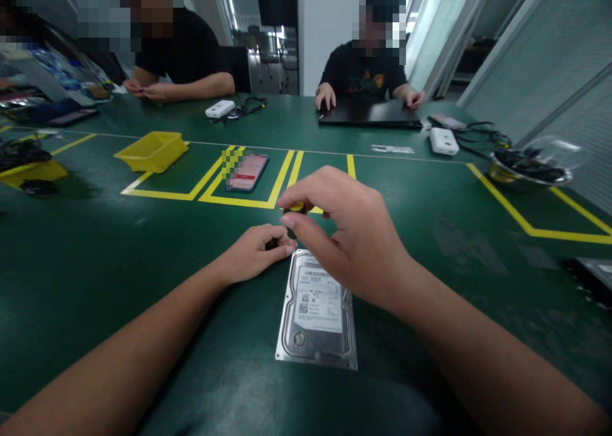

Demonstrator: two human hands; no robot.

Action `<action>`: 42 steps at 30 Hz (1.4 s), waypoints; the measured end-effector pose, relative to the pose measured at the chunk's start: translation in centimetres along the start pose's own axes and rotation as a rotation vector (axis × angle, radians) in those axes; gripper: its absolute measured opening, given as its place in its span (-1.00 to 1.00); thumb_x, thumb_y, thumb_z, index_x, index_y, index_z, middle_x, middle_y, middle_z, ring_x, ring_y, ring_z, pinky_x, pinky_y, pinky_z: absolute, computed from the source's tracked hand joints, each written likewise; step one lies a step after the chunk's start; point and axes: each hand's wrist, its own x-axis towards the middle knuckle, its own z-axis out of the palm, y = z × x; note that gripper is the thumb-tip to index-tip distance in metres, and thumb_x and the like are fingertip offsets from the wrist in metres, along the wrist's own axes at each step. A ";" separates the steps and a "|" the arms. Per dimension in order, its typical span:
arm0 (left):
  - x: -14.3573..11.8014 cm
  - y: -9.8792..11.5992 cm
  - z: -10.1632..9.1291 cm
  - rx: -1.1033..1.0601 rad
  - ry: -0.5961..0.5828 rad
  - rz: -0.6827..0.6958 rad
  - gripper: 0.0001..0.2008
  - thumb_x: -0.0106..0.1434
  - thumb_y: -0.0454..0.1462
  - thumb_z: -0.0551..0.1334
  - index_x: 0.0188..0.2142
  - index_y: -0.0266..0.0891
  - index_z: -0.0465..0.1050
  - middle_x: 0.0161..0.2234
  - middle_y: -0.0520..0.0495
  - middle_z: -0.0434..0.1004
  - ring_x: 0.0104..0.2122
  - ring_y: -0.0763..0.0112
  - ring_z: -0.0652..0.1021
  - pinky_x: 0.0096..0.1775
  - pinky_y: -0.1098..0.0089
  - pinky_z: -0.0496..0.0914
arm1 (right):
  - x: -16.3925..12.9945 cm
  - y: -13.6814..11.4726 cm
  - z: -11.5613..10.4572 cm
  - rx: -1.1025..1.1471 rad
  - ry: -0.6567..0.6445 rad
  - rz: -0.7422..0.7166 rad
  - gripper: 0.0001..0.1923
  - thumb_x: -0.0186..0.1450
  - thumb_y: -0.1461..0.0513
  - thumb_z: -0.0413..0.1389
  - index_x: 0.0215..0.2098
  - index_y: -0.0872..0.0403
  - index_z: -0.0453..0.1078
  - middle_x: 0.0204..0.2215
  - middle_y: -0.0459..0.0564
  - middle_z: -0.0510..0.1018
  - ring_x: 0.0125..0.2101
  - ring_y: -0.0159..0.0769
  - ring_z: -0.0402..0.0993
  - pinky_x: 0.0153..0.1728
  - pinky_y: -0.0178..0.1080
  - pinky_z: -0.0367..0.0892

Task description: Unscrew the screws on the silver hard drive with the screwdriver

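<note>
A hard drive (318, 350) lies label up on the green table, one short edge towards me. Above its far left corner, my right hand (347, 232) grips a screwdriver (295, 209) by its black and yellow handle, between thumb and fingers. The tool stands roughly upright, with its tip low by that corner. My left hand (255, 251) rests on the table just left of the corner, its thumb and fingers pinched together beside the screwdriver's tip. What those fingertips hold, if anything, is too small to make out. The right hand covers the drive's far right part.
Beyond the hands lie a phone (248, 171) and a yellow tray (155, 152) near yellow tape outlines. A metal bowl (530, 168) with dark parts sits right; a dark device (593, 280) lies at the right edge. Opposite, one person touches a black laptop (370, 112); another sits left.
</note>
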 end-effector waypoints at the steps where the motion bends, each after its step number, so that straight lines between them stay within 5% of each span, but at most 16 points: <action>1: 0.0 0.1 0.0 0.010 0.007 -0.001 -0.74 0.33 -0.11 0.19 -0.19 -0.25 0.49 -0.26 -0.06 0.56 -0.12 0.21 0.53 -0.07 0.26 0.43 | 0.0 0.0 0.1 -0.001 -0.001 -0.001 -0.85 0.37 0.30 0.05 -0.15 0.11 0.46 -0.21 0.00 0.55 -0.20 -0.32 0.42 -0.21 -0.26 0.32; 42: 0.0 1.3 -0.1 0.086 0.029 -0.046 -0.67 0.28 -0.06 0.14 -0.35 -0.29 0.46 -0.23 -0.16 0.55 -0.08 0.07 0.51 -0.03 0.11 0.40 | -0.1 -0.1 0.2 -0.005 -0.016 -0.017 -0.84 0.37 0.30 0.06 -0.12 0.14 0.45 -0.21 0.01 0.54 -0.21 -0.32 0.40 -0.19 -0.26 0.31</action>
